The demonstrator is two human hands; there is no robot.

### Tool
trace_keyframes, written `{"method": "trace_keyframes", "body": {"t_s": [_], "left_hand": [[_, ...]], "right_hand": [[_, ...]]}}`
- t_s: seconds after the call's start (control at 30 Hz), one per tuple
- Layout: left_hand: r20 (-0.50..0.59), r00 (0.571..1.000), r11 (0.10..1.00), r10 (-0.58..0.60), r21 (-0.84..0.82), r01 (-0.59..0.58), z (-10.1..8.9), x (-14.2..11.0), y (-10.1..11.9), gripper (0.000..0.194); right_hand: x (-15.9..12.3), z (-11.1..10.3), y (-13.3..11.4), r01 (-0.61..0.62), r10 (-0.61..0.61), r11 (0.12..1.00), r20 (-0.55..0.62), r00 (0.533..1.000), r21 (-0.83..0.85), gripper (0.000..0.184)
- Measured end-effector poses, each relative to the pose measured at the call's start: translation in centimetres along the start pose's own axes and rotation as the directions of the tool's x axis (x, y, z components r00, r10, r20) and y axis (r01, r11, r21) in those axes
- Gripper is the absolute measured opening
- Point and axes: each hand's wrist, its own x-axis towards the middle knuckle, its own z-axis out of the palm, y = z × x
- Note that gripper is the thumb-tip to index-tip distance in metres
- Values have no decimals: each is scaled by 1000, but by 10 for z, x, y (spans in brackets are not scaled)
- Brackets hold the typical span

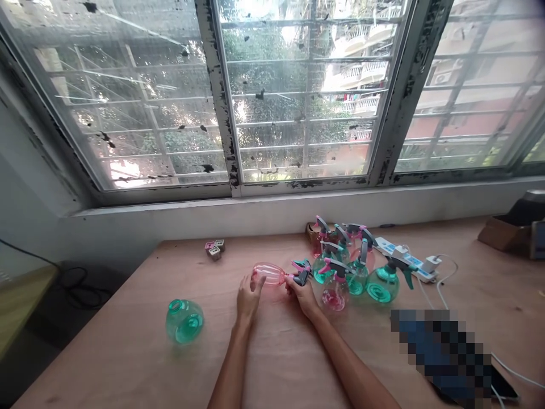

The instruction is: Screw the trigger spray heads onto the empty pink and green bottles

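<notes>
A clear pink spray bottle (270,274) lies sideways between my hands, its base to the left and its grey, pink and teal spray head (302,272) to the right. My left hand (250,295) is closed around the base end. At the neck, just below the spray head, my right hand (302,292) grips with its fingers. Right of that hand stands a group of spray bottles, among them a pink one (334,295) and a green one (383,284), with heads fitted. To the left, a green bottle (184,322) without a spray head stands slightly tilted in view.
Several small printed blocks (214,250) sit near the back left edge. Behind the bottles lies a white power strip (406,260) with plugs and cables. A pixelated dark device (447,352) lies at front right. A cardboard box (506,233) stands at far right, below the window.
</notes>
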Motion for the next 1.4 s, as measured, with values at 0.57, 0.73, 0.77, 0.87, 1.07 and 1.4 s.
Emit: {"method": "trace_keyframes", "body": {"t_s": [0.57,0.73,0.77,0.87,1.07,1.4], "left_hand": [[147,982,899,-120,-403,170,9,-6,-28,88],[181,975,910,-127,-369,187,11,-7,-27,89],[193,974,915,-117,-360,181,11,-8,-26,90],[207,974,929,-94,-335,160,12,-11,-23,93],[189,978,962,-86,-239,131,15,-14,-17,87],[179,984,985,-5,-171,36,13,-15,-15,96]], "right_hand": [[0,-10,-5,-68,66,997,39,997,37,39],[1,-14,-4,-70,69,996,22,997,50,39],[2,-14,-3,-69,68,996,12,998,56,39],[3,-17,-1,-67,68,995,-9,998,70,40],[3,-17,1,-63,63,996,-3,998,70,40],[3,-19,1,-91,92,993,-5,996,69,38]]}}
